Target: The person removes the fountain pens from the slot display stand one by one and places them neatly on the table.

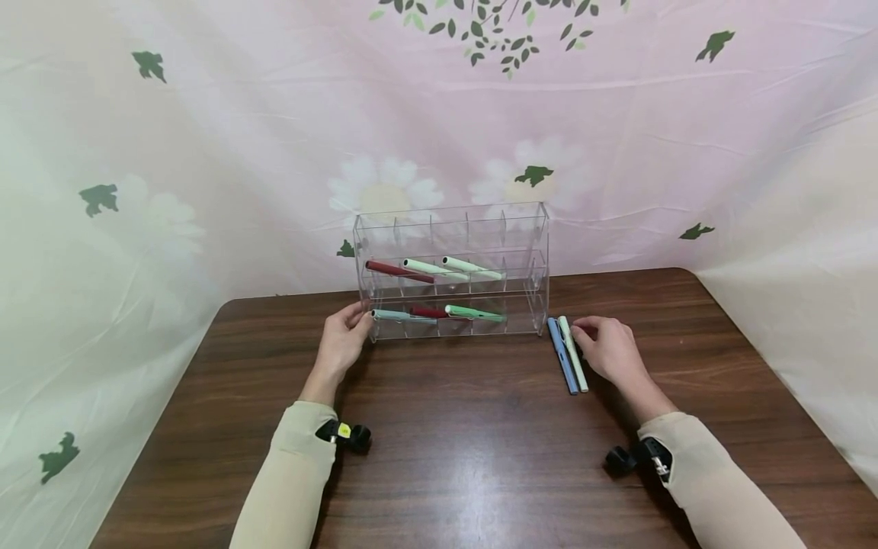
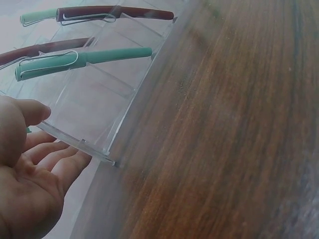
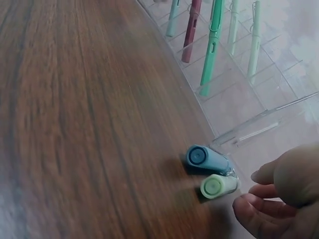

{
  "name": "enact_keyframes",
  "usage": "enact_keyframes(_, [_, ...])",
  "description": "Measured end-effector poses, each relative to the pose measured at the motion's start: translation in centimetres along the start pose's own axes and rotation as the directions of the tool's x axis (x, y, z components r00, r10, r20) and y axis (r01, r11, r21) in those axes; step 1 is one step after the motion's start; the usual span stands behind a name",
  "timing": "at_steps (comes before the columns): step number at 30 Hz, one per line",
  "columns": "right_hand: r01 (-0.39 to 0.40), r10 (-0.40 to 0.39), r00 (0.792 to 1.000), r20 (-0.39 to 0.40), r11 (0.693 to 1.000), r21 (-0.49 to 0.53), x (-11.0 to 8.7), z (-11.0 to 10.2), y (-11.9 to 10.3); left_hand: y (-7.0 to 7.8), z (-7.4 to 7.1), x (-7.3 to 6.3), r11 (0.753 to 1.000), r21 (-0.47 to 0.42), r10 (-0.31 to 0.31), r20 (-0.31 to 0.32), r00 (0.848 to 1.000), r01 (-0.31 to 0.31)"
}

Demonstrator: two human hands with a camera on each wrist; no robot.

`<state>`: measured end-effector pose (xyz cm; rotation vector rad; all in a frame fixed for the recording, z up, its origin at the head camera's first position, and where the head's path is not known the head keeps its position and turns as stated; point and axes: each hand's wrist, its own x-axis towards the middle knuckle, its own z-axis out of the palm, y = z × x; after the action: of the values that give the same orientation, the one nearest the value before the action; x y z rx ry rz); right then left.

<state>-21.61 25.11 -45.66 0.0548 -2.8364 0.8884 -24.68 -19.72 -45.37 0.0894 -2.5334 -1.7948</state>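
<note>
A clear acrylic pen rack [image 1: 453, 328] stands at the back of the table, holding several capped pens on its lower and middle tiers. My left hand [image 1: 345, 339] holds the rack's left side, thumb at the front edge and fingers along the outer face. On the table by the rack's right end lie a blue pen [image 1: 563, 357] and a pale green pen [image 1: 574, 354], side by side. Just right of them is my right hand [image 1: 607, 347], fingers loosely bent and nothing between them. Thumb and fingertips stand apart beside the pale green pen [image 3: 213, 186] in the right wrist view.
In the rack's lower tier are a light blue pen [image 1: 394, 315], a dark red pen [image 1: 428, 312] and a green pen [image 1: 473, 313]. A red pen [image 1: 398, 271] and two pale green ones lie above. A patterned cloth [image 1: 274, 152] hangs behind the brown table [image 1: 439, 442].
</note>
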Motion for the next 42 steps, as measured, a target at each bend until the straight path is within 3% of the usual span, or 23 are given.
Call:
enact_keyframes(25, [0.091,-0.063,0.977,-0.204,0.988,0.129,-0.7,-0.3,-1.2,-0.3,0.0,0.0,1.000,-0.020,-0.019,-0.005,1.000,0.019])
enact_keyframes(33, [0.217,-0.149,0.947,-0.285,0.950,0.225,-0.8,-0.2,-1.8,-0.3,0.0,0.1,0.999,-0.024,-0.023,-0.008,1.000,0.023])
enact_keyframes(42, [0.311,-0.212,0.923,-0.320,0.902,0.299,-0.9,0.1,-3.0,-0.3,0.0,0.1,1.000,-0.006,-0.011,-0.005,1.000,0.011])
